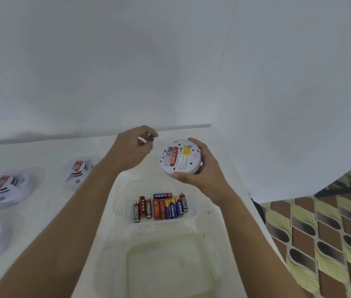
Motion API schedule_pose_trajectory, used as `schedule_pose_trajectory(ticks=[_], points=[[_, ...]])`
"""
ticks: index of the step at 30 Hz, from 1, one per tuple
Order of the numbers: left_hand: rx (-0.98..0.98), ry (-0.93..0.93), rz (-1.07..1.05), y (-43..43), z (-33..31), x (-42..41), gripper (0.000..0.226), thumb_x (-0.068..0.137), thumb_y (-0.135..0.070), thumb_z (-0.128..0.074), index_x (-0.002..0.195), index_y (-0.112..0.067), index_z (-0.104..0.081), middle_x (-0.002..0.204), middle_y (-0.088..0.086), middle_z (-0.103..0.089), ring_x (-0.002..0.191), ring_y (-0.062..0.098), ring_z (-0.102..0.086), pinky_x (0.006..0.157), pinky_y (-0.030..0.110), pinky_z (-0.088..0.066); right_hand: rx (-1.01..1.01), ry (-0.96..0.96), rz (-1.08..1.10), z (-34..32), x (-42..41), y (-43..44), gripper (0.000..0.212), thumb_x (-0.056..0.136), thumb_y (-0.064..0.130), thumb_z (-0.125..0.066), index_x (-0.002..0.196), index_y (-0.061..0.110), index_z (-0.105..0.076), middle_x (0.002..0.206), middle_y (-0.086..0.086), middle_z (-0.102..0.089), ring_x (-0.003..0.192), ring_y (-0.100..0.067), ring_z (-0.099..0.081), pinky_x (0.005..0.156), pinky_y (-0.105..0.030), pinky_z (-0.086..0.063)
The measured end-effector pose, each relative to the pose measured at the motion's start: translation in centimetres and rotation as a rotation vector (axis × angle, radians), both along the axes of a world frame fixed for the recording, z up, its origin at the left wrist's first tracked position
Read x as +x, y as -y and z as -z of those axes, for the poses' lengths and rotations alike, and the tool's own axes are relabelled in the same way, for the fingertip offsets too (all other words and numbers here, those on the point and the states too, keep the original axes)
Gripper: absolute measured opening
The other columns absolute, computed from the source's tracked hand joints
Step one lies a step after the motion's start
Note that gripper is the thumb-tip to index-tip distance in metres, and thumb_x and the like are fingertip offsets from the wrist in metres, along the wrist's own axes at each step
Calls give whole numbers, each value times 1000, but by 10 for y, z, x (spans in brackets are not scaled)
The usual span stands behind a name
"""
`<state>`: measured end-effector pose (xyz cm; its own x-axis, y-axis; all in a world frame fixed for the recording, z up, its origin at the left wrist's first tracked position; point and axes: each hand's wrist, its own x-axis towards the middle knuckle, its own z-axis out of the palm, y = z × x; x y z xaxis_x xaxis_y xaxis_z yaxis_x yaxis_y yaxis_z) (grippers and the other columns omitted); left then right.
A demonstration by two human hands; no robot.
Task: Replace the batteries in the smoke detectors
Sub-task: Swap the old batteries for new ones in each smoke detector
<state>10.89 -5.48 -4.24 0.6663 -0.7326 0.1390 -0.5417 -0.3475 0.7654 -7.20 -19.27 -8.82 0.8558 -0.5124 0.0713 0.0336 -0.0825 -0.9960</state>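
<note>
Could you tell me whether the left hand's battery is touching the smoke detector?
Apart. The head view shows bare counter between the blue battery pinched by the left hand and the smoke detector gripped by the right hand.

The left hand [133, 148] and right hand [202, 169] are bare, like both forearms.

Smooth white plastic on the smoke detector [180, 157] in the right hand [200, 168], glossy red wrapper on its fitted battery [173, 156]. Nearer than that hand, glossy wrappers and metal caps on loose batteries [161, 208] in a clear plastic tray [194, 212]. Matt, scuffed white worktop [62, 211].
</note>
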Motion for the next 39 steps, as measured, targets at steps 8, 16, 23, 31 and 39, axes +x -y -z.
schedule_pose_trajectory(ticks=[8,16,23,31,39], points=[[-17,-3,193,-4,2,-21,33,101,-27,-52,131,-42,-57,109,-23,-58,88,-3,-60,67,11,-47,8,5,34,1,-4,0,88,67,14,-93,139,35,-47,133,9,-58,127,-15,-56,93,-47,-59],[-73,-66,134,-9,0,-41,6,87,-26,-73,93,-28,-71,88,-17,-67,61,2,-61,54,12,-43,7,57,35,0,-8,-6,91,68,2,-91,143,27,-45,134,6,-58,127,-18,-57,92,-48,-59],[-13,-157,249,-16,-4,-53,34,86,-18,-74,119,-23,-70,115,-7,-56,79,12,-69,75,34,-59,8,80,27,-8,-18,-9,91,67,1,-91,142,26,-47,131,8,-60,125,-18,-58,89,-48,-61],[-57,-346,241,-34,-11,-81,35,79,-50,-67,114,-47,-69,119,-13,-61,87,7,-65,71,22,-48,105,95,-36,-14,-48,-13,90,65,6,-90,143,23,-48,133,-1,-60,125,-22,-59,86,-43,-60],[-274,-687,268,-47,4,-123,36,91,-22,-65,127,-21,-66,117,34,-60,90,38,-64,80,38,-55,139,105,-77,-19,-81,-29,88,66,7,-89,142,24,-48,134,-3,-61,125,-23,-60,85,-37,-59]])
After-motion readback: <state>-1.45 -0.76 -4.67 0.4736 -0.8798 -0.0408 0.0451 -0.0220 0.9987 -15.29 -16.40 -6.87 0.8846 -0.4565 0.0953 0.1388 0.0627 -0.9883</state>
